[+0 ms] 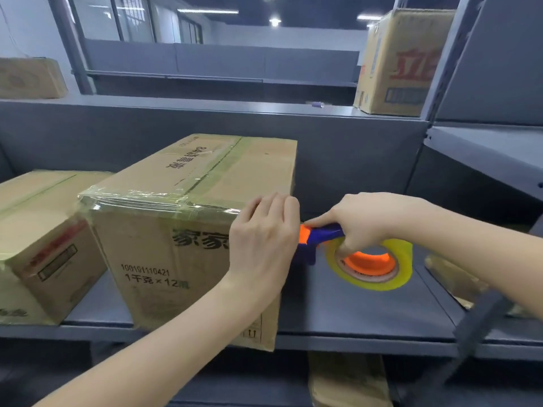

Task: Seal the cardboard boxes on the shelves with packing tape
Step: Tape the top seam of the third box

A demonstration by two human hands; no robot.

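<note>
A brown cardboard box (pixel 188 230) with printed text stands on the grey shelf (pixel 352 315), clear tape running along its top seam and front top edge. My left hand (pixel 264 242) presses on the box's right front corner, fingers bent over the top edge. My right hand (pixel 364 221) grips a tape dispenser (pixel 320 235) with a blue and orange body, just right of that corner. Its yellowish tape roll (pixel 405 259) with an orange core hangs below my right hand. Whether tape still runs from the roll to the box is hidden by my left hand.
A second taped box (pixel 38 239) sits to the left on the same shelf. Two more boxes stand on the upper shelf, one at far left (pixel 29 77) and one at right (pixel 402 63). A flat cardboard piece (pixel 452 277) lies at right. A shelf upright (pixel 482 321) crosses the right foreground.
</note>
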